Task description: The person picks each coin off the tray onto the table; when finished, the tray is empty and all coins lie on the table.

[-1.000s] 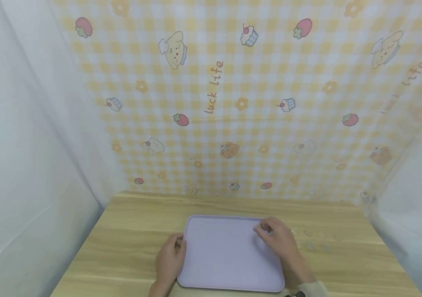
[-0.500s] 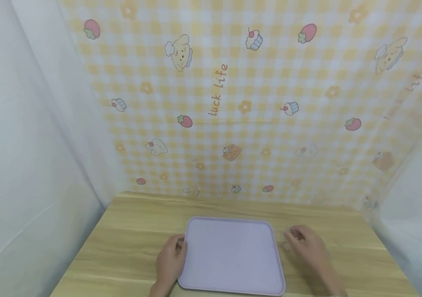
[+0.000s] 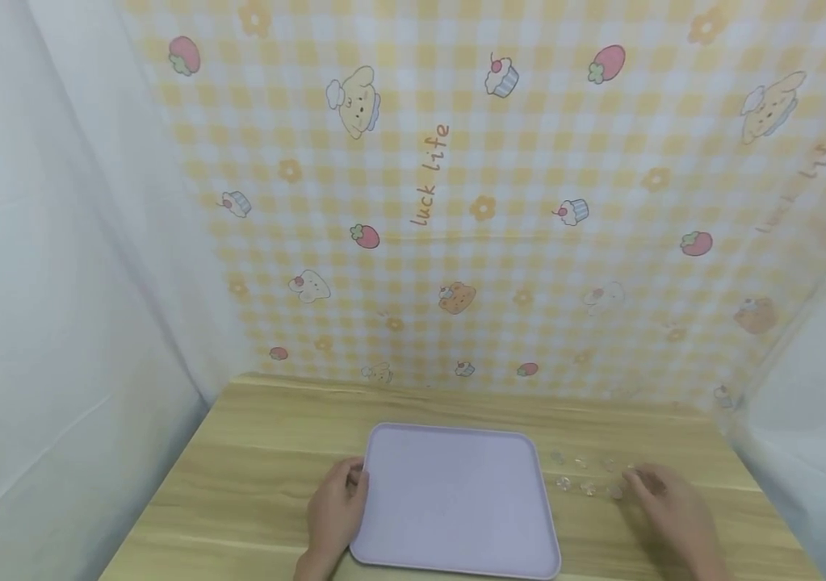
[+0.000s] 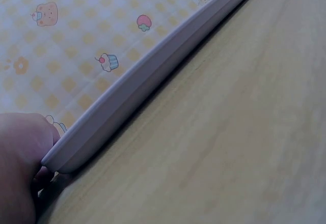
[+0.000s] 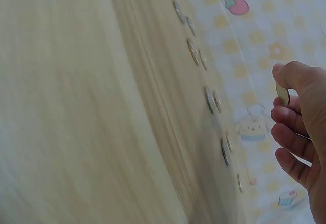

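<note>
The lilac tray (image 3: 456, 500) lies on the wooden table. My left hand (image 3: 337, 502) holds its left edge, the thumb by the rim and fingertips low against the side in the left wrist view. To the right of the tray, my right hand (image 3: 674, 508) is above the table at the end of two rows of small clear discs (image 3: 563, 483). In the right wrist view a thin round clear disc (image 5: 282, 92) is pinched between its thumb and forefinger. From the side, the discs in the rows (image 5: 209, 100) look flat and coin-like.
A yellow checked cloth (image 3: 485, 266) with cartoon prints hangs behind the wooden table (image 3: 253, 468). White cloth walls (image 3: 56, 323) stand at both sides.
My right hand has moved from above the tray's far right corner to the right, past the rows of clear discs. The left hand stays at the tray's edge. The head view shifted slightly.
</note>
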Motion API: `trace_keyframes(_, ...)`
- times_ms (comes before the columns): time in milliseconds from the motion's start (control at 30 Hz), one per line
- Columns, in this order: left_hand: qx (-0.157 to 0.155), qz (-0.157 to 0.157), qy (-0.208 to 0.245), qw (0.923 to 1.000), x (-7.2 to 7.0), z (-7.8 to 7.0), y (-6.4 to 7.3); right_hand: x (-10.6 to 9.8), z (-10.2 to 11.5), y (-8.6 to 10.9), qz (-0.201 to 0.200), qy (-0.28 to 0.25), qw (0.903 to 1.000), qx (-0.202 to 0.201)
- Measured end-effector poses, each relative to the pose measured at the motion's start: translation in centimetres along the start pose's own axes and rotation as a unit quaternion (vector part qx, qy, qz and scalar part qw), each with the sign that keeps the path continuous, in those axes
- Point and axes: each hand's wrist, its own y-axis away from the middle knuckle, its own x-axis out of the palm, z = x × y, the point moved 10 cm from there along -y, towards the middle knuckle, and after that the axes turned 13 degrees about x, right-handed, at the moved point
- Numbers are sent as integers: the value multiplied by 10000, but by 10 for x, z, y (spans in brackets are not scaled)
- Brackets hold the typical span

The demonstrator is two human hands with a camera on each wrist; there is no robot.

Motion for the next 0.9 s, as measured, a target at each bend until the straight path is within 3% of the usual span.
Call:
trace_keyframes(267,-26,73,41,10000,3,0,-3,-19,-35,-1,7,-93,9992,380)
trace_keyframes(500,28,58,-7,10000,1,0,-3,-19,-62,-2,435,79,9970,633)
trace_keyframes(600,24,39,9,10000,0,-1,-3,-18,-68,-3,592,151,9958,675)
trace_keyframes(900,231,-204,-49,9995,-5,-6,0,-17,-75,-5,468,457,9967,474)
